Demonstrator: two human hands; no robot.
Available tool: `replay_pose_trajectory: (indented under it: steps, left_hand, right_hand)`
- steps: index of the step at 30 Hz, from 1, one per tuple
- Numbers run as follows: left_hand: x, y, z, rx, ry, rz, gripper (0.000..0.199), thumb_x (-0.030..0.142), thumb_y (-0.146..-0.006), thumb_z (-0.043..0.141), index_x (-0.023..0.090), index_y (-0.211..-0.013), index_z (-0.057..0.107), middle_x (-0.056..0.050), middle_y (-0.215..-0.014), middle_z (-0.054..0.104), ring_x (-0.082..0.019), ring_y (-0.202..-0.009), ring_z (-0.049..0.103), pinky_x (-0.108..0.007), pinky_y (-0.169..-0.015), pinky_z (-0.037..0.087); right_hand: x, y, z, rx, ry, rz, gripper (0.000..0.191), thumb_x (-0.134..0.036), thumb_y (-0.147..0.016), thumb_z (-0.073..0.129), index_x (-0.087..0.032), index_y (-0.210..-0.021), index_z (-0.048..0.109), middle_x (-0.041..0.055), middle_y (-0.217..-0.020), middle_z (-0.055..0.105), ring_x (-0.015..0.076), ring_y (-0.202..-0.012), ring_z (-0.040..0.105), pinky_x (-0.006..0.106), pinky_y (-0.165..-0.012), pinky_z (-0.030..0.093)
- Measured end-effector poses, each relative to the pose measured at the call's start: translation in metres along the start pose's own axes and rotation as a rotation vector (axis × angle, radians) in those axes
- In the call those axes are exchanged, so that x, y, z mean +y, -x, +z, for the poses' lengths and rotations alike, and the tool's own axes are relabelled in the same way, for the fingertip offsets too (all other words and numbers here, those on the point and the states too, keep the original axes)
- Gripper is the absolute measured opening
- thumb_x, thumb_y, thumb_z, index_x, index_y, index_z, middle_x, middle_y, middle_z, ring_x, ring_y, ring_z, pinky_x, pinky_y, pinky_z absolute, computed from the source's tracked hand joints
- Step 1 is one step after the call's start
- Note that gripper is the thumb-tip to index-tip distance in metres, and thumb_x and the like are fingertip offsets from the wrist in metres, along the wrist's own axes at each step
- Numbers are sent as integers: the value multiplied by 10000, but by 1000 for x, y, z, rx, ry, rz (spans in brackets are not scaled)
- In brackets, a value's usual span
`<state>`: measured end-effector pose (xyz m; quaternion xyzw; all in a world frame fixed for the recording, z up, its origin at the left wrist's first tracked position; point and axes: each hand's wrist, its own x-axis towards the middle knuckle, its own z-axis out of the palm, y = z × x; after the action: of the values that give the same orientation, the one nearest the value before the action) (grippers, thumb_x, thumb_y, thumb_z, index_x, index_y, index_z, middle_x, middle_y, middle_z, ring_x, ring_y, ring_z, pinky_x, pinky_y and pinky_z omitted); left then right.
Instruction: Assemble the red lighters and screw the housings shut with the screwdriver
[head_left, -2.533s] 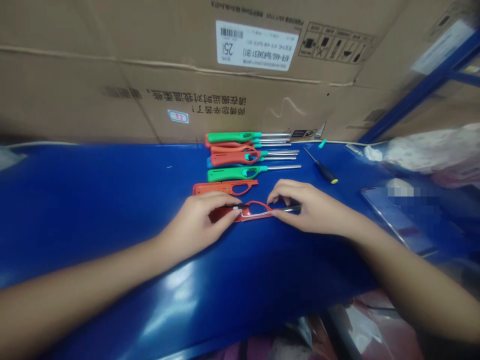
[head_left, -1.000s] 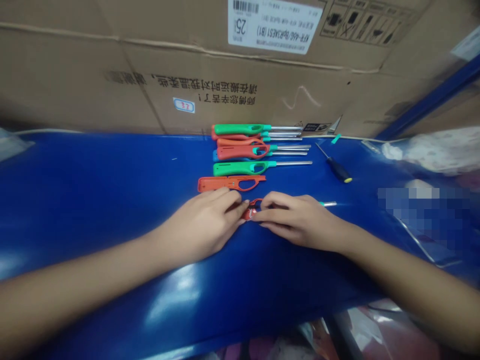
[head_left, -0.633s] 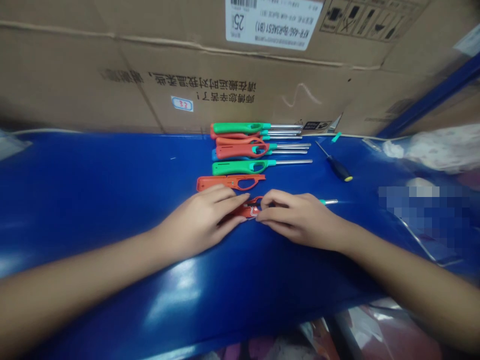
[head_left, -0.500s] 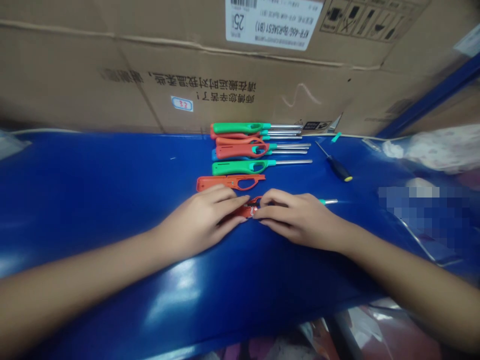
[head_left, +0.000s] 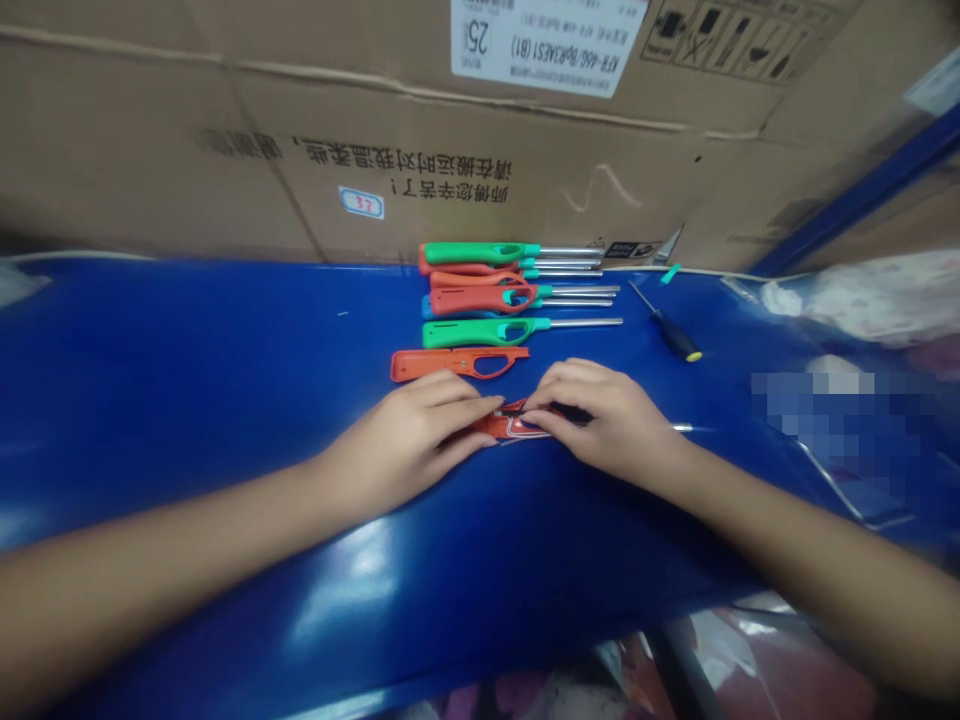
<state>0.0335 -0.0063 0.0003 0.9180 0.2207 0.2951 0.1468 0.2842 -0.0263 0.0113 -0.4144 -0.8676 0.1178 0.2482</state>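
An opened red long-nosed lighter (head_left: pixel 511 427) lies low over the blue table, its inner parts and a pale wire showing. My left hand (head_left: pixel 420 430) grips its handle end between thumb and fingers. At the trigger section, the fingertips of my right hand (head_left: pixel 600 412) are pinched together on the lighter's inside; whatever small part they hold is hidden. The metal tube tip pokes out past my right hand. Just beyond both hands lies a loose orange handle shell half (head_left: pixel 420 365), hollow side up.
Several green, red and blue lighters (head_left: pixel 480 333) are stacked in a row behind the shell. A screwdriver (head_left: pixel 675 337) lies right of them, near a small teal piece (head_left: pixel 670 274). A big cardboard box (head_left: pixel 300 100) walls the back; plastic-wrapped stuff (head_left: pixel 877 295) sits at right.
My right hand has shifted slightly, its fingers now pinched nearer the trigger area. More of the lighter's inside and the pale wire shows, and the tube tip has swung toward me.
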Motion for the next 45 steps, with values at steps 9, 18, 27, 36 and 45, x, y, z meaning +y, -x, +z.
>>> replay_pose_trajectory:
  steps: [9, 18, 27, 36, 45]
  left_hand:
    - [4, -3, 0, -25, 40, 6, 271, 225, -965, 606, 87, -1185, 682, -99, -1004, 719, -188, -913, 662, -307, -834, 557]
    - [5, 0, 2, -103, -83, -1, 265, 259, -1017, 509, 126, -1144, 699, -101, -1051, 675, -208, -970, 625, -350, -873, 552]
    - [8, -1, 1, -118, -139, 12, 272, 240, -1019, 499, 106, -1120, 712, -116, -1019, 675, -222, -949, 630, -372, -848, 562]
    - [2, 0, 0, -37, 26, -2, 233, 201, -982, 575, 148, -1190, 666, -80, -1117, 720, -196, -995, 636, -330, -891, 533]
    - [1, 1, 3, 6, 40, -9, 263, 214, -970, 598, 178, -1221, 669, -63, -1060, 749, -185, -917, 642, -310, -811, 561]
  right_hand:
    - [-1, -3, 2, -9, 184, -149, 216, -205, -994, 506, -157, -845, 655, 79, -864, 698, 196, -796, 584, 326, -708, 467]
    - [2, -3, -5, -46, 52, 6, 108, -230, -921, 660, -178, -827, 663, 47, -850, 696, 185, -822, 588, 324, -749, 473]
    - [-7, -3, -13, 15, -72, -66, 47, -213, -931, 620, -197, -934, 664, 45, -884, 658, 158, -823, 598, 289, -736, 480]
    - [-9, 3, -12, -243, 217, -210, 171, -267, -1017, 480, -232, -1090, 630, 30, -1125, 629, 125, -848, 619, 255, -662, 446]
    - [-17, 3, -15, -202, 485, -398, 267, -159, -1025, 392, -160, -1099, 649, 72, -1043, 718, 153, -767, 647, 274, -542, 383]
